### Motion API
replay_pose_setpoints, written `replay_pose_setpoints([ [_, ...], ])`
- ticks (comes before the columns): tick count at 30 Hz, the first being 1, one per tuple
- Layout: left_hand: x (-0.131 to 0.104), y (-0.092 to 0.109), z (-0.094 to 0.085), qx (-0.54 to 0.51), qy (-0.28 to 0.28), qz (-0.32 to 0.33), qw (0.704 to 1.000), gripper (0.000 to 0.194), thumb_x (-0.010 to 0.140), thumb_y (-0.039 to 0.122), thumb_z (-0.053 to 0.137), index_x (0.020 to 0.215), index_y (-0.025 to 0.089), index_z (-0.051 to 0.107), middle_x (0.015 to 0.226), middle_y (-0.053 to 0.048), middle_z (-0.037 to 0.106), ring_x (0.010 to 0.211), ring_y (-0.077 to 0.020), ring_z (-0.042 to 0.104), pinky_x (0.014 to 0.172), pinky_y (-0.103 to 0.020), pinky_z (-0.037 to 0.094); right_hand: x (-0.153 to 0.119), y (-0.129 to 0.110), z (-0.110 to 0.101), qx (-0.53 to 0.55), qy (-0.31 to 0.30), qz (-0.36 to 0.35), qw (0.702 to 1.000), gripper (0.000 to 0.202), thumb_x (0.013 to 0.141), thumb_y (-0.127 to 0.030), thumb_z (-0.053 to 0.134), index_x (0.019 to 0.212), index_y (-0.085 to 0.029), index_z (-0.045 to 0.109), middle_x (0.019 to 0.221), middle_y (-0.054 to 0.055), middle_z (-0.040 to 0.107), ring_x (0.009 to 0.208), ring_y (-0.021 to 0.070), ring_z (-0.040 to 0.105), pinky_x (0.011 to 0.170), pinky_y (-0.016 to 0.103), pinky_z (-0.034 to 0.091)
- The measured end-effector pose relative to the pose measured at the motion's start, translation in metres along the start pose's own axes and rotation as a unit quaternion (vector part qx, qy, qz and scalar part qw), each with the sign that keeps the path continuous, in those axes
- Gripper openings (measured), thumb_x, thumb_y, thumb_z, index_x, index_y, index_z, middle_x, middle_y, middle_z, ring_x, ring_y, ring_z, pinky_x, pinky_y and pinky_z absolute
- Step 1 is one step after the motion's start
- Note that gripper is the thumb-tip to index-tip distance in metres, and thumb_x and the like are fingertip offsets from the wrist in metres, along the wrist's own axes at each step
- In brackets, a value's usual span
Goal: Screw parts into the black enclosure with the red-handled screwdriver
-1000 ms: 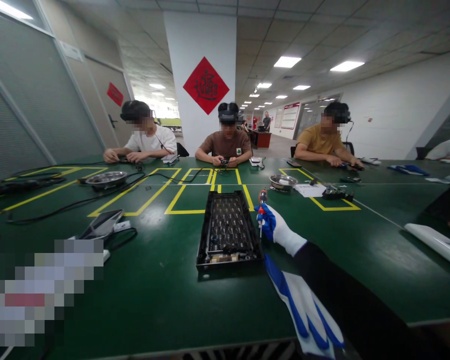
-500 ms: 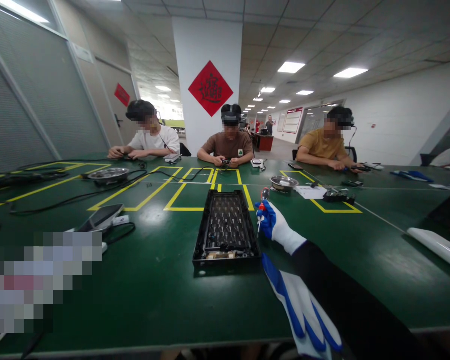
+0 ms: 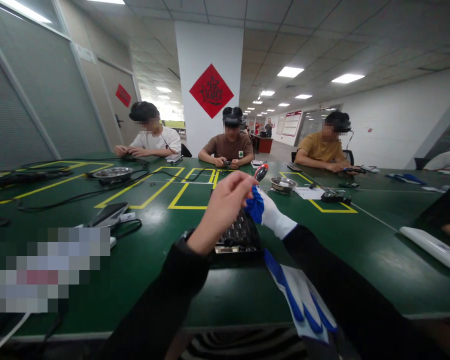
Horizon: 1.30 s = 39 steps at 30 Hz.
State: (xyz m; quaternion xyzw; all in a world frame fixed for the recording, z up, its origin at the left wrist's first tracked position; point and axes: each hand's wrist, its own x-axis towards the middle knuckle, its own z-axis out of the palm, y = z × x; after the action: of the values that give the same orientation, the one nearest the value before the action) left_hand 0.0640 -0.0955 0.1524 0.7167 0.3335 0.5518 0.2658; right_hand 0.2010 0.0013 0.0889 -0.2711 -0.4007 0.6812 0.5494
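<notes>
My right hand (image 3: 272, 210), in a white and blue glove, is closed around a screwdriver (image 3: 261, 173) with a red and dark handle that points up. Bare, my left hand (image 3: 228, 207) has its fingers pinched together against the gloved fingertips. What the left fingers hold, if anything, is hidden. Below both hands lies a black rectangular tray-like housing (image 3: 238, 248) with many small metal-looking parts inside; the left hand and forearm cover much of it. A second blue and white glove (image 3: 298, 295) rests by the table's front edge, beside my right forearm.
Metal bowls stand on the green table (image 3: 142, 300), one bowl (image 3: 284, 184) at right and another bowl (image 3: 115, 174) at left. Black cables (image 3: 60, 205) run across the left side. A white device (image 3: 433, 247) lies at right. Several people sit opposite.
My left hand has come into view over the housing and met the right hand. The right hand has stayed near the same spot, and the screwdriver's handle now tilts rightward and reaches higher.
</notes>
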Motion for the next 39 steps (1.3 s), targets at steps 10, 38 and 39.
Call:
replay_pose_setpoints([
  [10,0.009,-0.163,-0.061,0.281,0.014,-0.015,0.96,0.027,0.084,0.036,0.043,0.078,0.016,0.06,0.072,-0.002,0.058,0.069,-0.0139,0.051,0.067,-0.025,0.04,-0.013,0.048,-0.001,0.017,-0.049,-0.057,0.997,0.034,0.082,-0.038,0.053,0.112,-0.022,0.052,0.06,-0.003,0.059,0.039,0.0051,0.045,0.036,0.014,0.036],
  [38,-0.03,-0.133,-0.018,0.086,-0.185,-0.075,0.976,0.03,0.068,0.042,0.064,0.069,0.012,0.07,0.069,-0.006,0.069,0.066,-0.0154,0.06,0.067,-0.026,0.046,-0.021,0.049,-0.001,-0.021,-0.062,-0.057,0.996,0.025,0.074,-0.036,0.063,0.088,-0.018,0.054,0.064,0.0,0.064,0.04,0.0058,0.049,0.038,0.015,0.038],
  [39,-0.031,-0.133,-0.018,0.085,-0.188,-0.073,0.976,0.03,0.068,0.042,0.064,0.069,0.012,0.07,0.07,-0.006,0.069,0.066,-0.0155,0.06,0.067,-0.026,0.046,-0.021,0.049,-0.001,-0.029,-0.052,-0.063,0.996,0.025,0.073,-0.036,0.065,0.086,-0.019,0.052,0.063,-0.001,0.064,0.038,0.0057,0.048,0.036,0.015,0.037],
])
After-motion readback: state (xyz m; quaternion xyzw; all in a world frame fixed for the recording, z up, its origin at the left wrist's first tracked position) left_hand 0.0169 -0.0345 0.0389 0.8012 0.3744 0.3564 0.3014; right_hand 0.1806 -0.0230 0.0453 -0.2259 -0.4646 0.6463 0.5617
